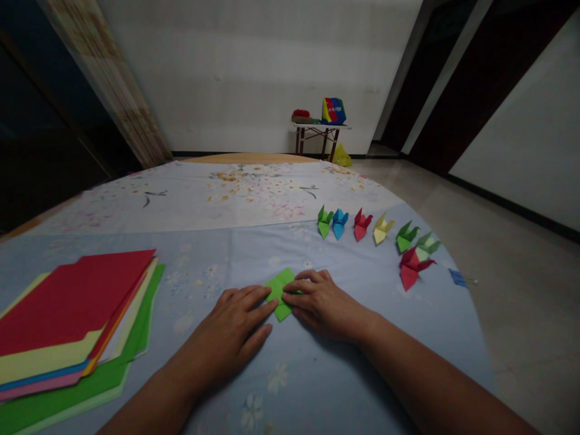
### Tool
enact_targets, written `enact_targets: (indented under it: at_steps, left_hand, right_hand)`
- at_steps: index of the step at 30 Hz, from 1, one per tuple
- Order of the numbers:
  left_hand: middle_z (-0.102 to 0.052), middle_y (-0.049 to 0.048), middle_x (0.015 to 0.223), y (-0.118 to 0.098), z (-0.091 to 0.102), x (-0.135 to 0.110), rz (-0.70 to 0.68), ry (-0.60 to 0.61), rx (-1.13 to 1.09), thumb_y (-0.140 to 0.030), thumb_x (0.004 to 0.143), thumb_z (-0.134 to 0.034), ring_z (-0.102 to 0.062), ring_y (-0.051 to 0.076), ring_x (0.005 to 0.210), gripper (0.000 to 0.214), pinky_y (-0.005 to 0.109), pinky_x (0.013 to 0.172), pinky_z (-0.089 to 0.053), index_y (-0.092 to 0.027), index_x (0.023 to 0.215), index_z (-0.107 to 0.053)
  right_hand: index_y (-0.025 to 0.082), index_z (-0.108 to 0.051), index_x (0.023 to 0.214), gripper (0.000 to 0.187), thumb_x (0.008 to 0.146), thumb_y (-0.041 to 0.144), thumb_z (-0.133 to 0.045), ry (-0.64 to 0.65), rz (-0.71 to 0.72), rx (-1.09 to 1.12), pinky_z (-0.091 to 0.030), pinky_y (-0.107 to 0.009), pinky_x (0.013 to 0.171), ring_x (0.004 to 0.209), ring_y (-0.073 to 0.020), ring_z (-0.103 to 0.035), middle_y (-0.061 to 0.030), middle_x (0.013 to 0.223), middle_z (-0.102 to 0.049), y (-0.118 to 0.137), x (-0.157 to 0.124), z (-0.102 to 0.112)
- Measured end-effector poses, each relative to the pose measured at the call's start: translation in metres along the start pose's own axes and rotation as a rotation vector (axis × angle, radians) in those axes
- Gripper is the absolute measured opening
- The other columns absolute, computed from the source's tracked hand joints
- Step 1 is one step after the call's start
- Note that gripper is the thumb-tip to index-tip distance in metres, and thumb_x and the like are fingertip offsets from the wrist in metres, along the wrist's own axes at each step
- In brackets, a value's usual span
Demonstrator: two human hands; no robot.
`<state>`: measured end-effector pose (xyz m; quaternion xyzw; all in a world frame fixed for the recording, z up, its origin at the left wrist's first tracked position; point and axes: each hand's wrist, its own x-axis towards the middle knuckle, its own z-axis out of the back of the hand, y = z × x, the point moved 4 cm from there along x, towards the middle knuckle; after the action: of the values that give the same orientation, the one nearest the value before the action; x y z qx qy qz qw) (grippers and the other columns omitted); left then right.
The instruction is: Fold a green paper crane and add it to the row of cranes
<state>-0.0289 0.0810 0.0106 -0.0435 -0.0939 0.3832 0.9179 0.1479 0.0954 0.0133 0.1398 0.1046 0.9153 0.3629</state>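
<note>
A small folded piece of green paper (pixel 281 283) lies flat on the blue flowered tablecloth, between my two hands. My left hand (pixel 240 317) rests palm down at its left side, fingers stretched out and fingertips touching the paper's edge. From the right, my right hand (pixel 319 301) lies over the paper with its fingers extended, pressing on it and hiding its right corner. Neither hand is wrapped around anything.
At the left lies a stack of coloured paper sheets (pixel 81 302), red on top. Several folded paper cranes stand in a row at the right, among them a red crane (pixel 412 269) and a blue crane (pixel 339 224). A blue item (pixel 457 278) sits by the table's right edge.
</note>
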Motion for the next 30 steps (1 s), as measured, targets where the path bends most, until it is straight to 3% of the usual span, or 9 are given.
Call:
enact_targets:
  at_steps: [13, 20, 24, 30]
  left_hand:
    - [-0.054, 0.0049, 0.127, 0.000, 0.002, 0.002, 0.026, -0.011, -0.043, -0.032, 0.090, -0.040, -0.048, 0.022, 0.114, 0.034, 0.044, 0.094, -0.039, -0.031, 0.121, -0.054]
    - [-0.059, 0.0050, 0.121, 0.008, 0.004, 0.000, 0.049, -0.019, -0.126, -0.031, 0.090, -0.041, -0.052, 0.021, 0.111, 0.031, 0.039, 0.095, -0.041, -0.024, 0.112, -0.061]
    - [-0.058, 0.0071, 0.120, 0.001, 0.004, 0.001, 0.051, -0.049, -0.085, -0.039, 0.087, -0.045, -0.052, 0.024, 0.109, 0.038, 0.043, 0.093, -0.041, -0.026, 0.123, -0.052]
    - [-0.054, 0.0089, 0.124, -0.008, 0.000, 0.001, 0.067, -0.025, -0.019, -0.042, 0.088, -0.044, -0.047, 0.027, 0.114, 0.035, 0.049, 0.094, -0.039, -0.028, 0.116, -0.059]
  right_hand:
    - [0.027, -0.057, 0.115, 0.029, 0.089, 0.031, -0.045, 0.015, -0.013, -0.012, -0.026, -0.039, 0.084, 0.109, -0.0236, -0.041, -0.0032, 0.120, -0.058, -0.002, -0.001, -0.001]
    - [0.027, -0.056, 0.117, 0.030, 0.089, 0.031, -0.044, 0.030, -0.018, -0.013, -0.026, -0.039, 0.084, 0.108, -0.0236, -0.041, -0.0046, 0.122, -0.056, -0.001, -0.001, 0.000]
    - [0.028, -0.056, 0.117, 0.030, 0.089, 0.030, -0.044, 0.035, -0.021, -0.017, -0.027, -0.039, 0.084, 0.109, -0.0234, -0.041, -0.0049, 0.121, -0.056, 0.000, -0.001, 0.001]
    - [0.028, -0.056, 0.116, 0.030, 0.088, 0.031, -0.046, 0.023, -0.026, -0.028, -0.027, -0.038, 0.085, 0.109, -0.0223, -0.041, -0.0034, 0.121, -0.056, -0.001, -0.001, 0.000]
